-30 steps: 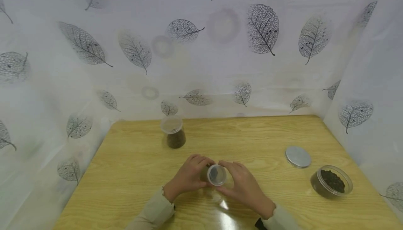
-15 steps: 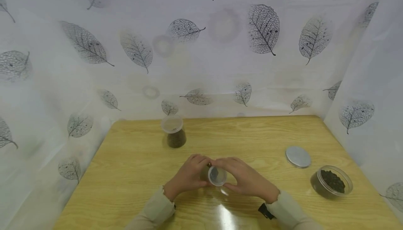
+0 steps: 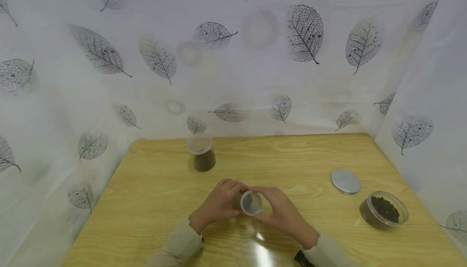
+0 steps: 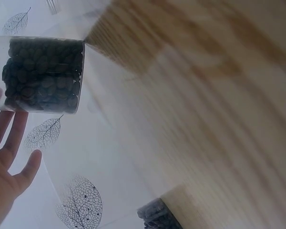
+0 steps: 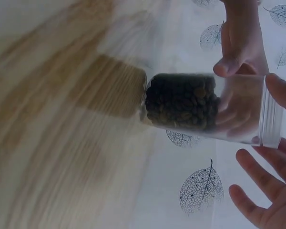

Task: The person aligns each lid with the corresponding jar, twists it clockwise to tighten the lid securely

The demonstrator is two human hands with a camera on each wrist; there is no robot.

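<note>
A clear jar (image 5: 224, 119) stands on the table between the two hands, partly filled with dark coffee beans (image 5: 181, 102). Its translucent lid (image 3: 251, 203) faces the head camera. My left hand (image 3: 220, 202) grips the jar's side, thumb on the near side and fingers on the far side. From the right, my right hand (image 3: 281, 212) pinches the lid's rim between thumb and forefinger; its other fingers (image 5: 257, 176) are spread apart below, in the right wrist view. Most of the jar's body is hidden from the head view.
A second lidded jar (image 3: 204, 159) with dark contents stands at the back left of the wooden table (image 3: 153, 202). On the right are a silver round lid (image 3: 345, 181) and an uncovered clear tub (image 3: 383, 212) of dark beans. Leaf-patterned curtains (image 3: 233, 76) surround the table.
My right hand swung outward around the lid with its fingers farther over the rim, then came back near its former position. The left hand and the jar have hardly moved.
</note>
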